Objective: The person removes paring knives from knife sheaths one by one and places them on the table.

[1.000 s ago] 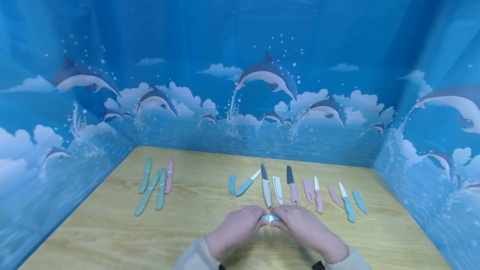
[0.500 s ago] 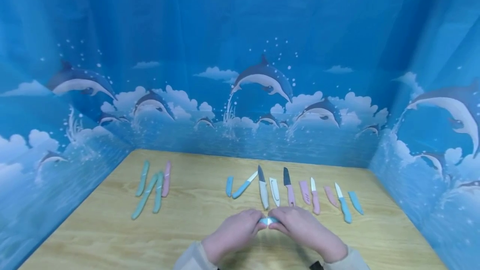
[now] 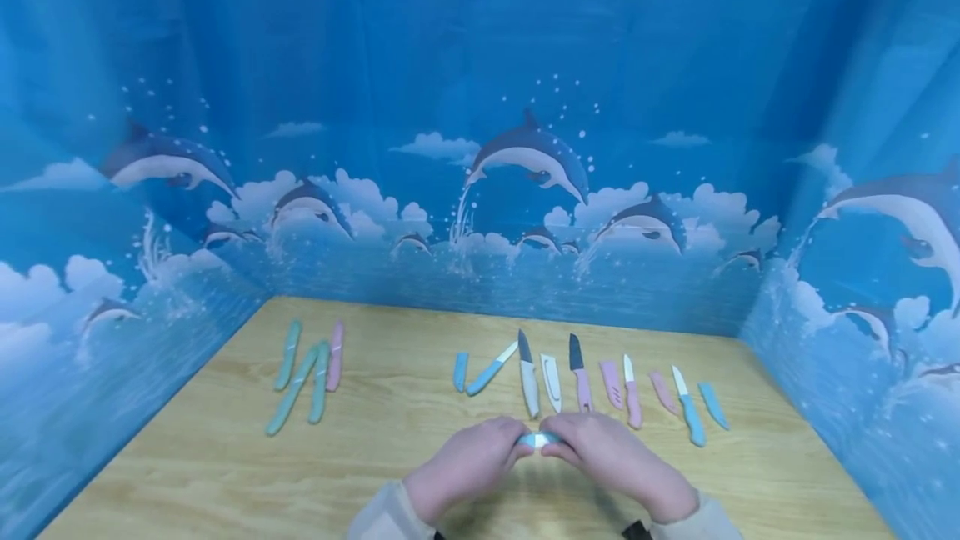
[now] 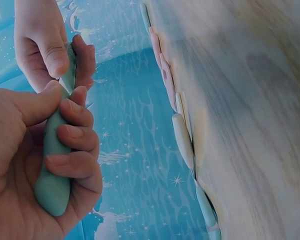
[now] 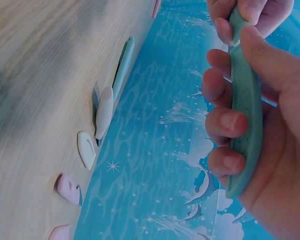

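Both hands meet near the counter (image 3: 225,473) edge: left hand (image 3: 467,463) and right hand (image 3: 611,457), each grip pinching one teal sheathed knife (image 3: 539,439) between them.

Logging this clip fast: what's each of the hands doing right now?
Left hand: fingers curled round one end of the teal sheathed knife.
Right hand: gripping the other end of the same knife.

teal sheathed knife (image 3: 538,439) | horizontal | above table, held at both ends
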A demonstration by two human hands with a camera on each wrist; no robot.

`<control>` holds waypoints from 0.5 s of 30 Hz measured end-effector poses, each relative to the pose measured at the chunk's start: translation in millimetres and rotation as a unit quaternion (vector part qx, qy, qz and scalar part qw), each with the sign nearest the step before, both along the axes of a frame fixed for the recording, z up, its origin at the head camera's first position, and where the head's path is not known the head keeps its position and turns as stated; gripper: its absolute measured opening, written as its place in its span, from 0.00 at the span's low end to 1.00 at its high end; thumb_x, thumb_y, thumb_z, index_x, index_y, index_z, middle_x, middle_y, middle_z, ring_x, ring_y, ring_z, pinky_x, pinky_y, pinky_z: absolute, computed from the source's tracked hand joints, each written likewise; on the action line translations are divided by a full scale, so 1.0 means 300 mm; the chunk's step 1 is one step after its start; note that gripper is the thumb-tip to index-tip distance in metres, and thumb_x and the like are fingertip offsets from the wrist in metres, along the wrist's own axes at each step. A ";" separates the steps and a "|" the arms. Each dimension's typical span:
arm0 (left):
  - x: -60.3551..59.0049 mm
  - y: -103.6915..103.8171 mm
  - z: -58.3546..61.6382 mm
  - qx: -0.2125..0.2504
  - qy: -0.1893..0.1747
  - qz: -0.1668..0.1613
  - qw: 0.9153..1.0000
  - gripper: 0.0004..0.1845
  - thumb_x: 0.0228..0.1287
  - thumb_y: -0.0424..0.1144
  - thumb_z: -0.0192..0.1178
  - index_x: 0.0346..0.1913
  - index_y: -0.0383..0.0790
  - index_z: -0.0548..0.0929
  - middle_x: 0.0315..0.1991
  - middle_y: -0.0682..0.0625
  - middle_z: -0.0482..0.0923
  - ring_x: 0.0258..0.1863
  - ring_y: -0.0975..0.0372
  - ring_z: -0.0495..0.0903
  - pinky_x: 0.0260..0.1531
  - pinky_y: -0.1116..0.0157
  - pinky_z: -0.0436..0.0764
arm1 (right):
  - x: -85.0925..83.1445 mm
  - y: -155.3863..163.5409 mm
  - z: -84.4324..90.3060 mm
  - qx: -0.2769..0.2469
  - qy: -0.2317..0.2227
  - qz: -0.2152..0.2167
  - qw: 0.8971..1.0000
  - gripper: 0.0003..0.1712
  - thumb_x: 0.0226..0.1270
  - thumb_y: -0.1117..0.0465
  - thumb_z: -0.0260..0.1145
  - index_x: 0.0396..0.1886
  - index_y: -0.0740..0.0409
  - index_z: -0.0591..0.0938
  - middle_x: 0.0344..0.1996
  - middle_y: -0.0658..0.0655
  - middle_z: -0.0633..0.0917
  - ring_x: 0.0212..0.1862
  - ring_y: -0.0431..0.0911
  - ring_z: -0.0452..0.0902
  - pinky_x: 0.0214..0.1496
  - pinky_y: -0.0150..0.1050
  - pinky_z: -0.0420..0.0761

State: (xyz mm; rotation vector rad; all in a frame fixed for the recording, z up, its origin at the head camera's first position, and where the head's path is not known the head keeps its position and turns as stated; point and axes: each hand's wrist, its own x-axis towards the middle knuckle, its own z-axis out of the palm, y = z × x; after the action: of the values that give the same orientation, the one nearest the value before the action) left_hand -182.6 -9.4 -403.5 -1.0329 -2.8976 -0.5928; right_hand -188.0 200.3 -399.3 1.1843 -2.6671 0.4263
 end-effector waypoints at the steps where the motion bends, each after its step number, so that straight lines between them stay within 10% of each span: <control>1: -0.001 0.002 0.000 0.001 0.001 0.000 1.000 0.16 0.71 0.53 0.50 0.45 0.46 0.81 0.38 0.57 0.81 0.39 0.68 0.79 0.40 0.70 0.81 | -0.001 0.003 -0.001 0.000 -0.001 -0.003 1.000 0.12 0.72 0.48 0.56 0.36 0.48 0.80 0.27 0.37 0.78 0.29 0.27 0.68 0.30 0.26 0.73; 15: -0.006 0.002 -0.003 -0.003 -0.001 0.002 1.000 0.14 0.71 0.50 0.52 0.46 0.46 0.81 0.40 0.56 0.81 0.40 0.68 0.80 0.41 0.70 0.81 | -0.004 0.014 0.010 0.007 -0.034 -0.016 0.999 0.10 0.71 0.50 0.58 0.37 0.48 0.81 0.28 0.37 0.79 0.30 0.27 0.70 0.31 0.27 0.75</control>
State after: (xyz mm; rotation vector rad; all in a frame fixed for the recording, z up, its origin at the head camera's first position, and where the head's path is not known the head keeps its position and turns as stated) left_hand -184.3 -8.8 -404.3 -1.0271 -2.9053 -0.5848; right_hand -189.2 204.4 -396.3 1.1482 -2.7471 0.4507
